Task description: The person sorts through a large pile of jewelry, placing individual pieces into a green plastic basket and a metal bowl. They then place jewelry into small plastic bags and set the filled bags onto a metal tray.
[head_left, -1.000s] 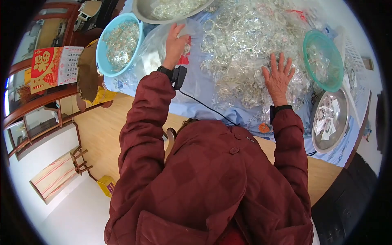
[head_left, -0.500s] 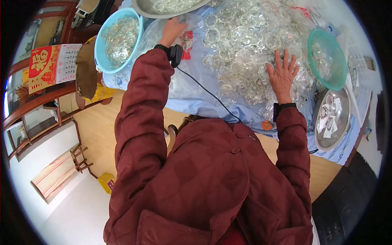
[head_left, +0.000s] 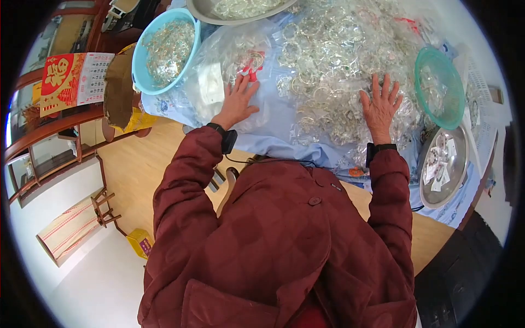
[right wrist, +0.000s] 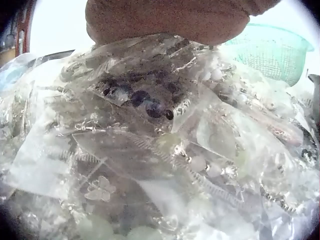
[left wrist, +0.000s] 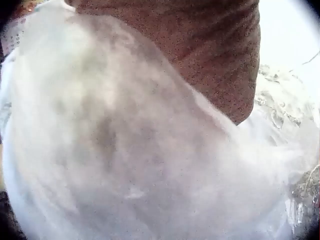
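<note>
My left hand (head_left: 236, 104) lies with spread fingers on a large clear plastic bag (head_left: 262, 106), which has red printing and a white label. In the left wrist view the bag's cloudy film (left wrist: 125, 150) fills most of the picture below the hand (left wrist: 215, 55). My right hand (head_left: 379, 112) rests, fingers fanned out, on a broad heap of small clear packets with bracelets (head_left: 328, 65). Close up in the right wrist view, packets with beaded bracelets (right wrist: 200, 165) lie right under the hand (right wrist: 165, 22).
A blue basin (head_left: 136, 68) of small packets stands at the left, beside a metal bowl (head_left: 191, 8) at the back. To the right are a green basket (head_left: 462, 90) and a steel tray (head_left: 465, 158) with tagged pieces. Blue patterned cloth (head_left: 273, 142) covers the table.
My left hand first reached further back to the metal bowl's edge, then came toward me onto the plastic bag, its fingers now spread. The right hand has stayed on the heap.
</note>
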